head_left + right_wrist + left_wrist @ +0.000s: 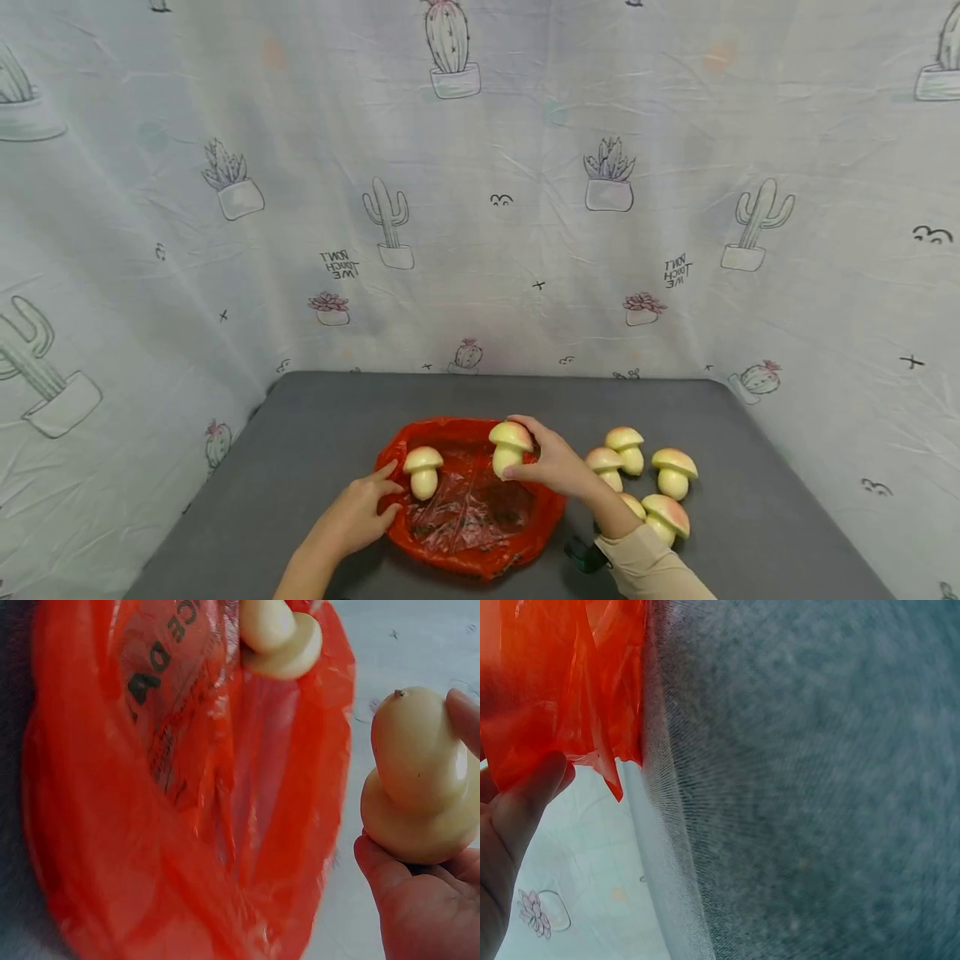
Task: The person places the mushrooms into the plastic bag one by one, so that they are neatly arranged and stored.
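A red plastic bag point(517, 546) lies spread open like a shallow bowl, with dark print showing inside it. My left hand point(362, 512) holds the bag's left rim; in the left wrist view the thumb point(536, 787) lies against the red plastic. One yellow-green toy mushroom point(423, 473) rests inside the bag near that hand. Over the bag's right side, my right hand point(551, 462) grips another toy mushroom point(507, 450) between thumb and fingers, cap up. Seen from the right wrist, this mushroom point(420, 761) shows its smooth stem end.
Several more toy mushrooms point(673, 473) lie on the dark grey table point(315, 433) to the right, some partly hidden by my right forearm. A small dark green object point(585, 554) is beside the right sleeve. A pale cactus-print curtain point(480, 250) surrounds the table's back and sides.
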`<act>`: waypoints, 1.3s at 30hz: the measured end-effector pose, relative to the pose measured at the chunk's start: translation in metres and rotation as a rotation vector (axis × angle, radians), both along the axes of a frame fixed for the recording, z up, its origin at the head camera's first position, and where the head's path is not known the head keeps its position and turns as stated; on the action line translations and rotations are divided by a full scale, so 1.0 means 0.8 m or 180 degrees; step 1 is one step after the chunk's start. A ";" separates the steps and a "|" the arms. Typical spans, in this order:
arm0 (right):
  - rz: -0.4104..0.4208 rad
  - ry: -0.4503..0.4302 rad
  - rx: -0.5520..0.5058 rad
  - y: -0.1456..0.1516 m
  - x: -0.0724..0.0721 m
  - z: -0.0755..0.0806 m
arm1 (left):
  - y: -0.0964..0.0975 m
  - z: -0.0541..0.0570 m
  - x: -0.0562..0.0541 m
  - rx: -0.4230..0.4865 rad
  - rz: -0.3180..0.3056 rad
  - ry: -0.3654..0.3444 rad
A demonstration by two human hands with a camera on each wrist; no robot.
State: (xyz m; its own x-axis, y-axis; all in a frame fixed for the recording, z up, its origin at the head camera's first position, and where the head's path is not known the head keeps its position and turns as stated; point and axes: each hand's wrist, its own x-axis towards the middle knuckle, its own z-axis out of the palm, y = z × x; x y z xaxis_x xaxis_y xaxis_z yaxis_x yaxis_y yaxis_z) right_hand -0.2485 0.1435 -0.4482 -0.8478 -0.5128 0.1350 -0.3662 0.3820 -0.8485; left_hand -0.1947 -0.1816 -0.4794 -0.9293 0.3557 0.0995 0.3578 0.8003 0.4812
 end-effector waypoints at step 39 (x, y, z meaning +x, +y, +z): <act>0.0009 -0.0065 0.0794 -0.105 -0.048 -0.054 | -0.001 -0.001 -0.002 -0.0033 -0.0089 0.0063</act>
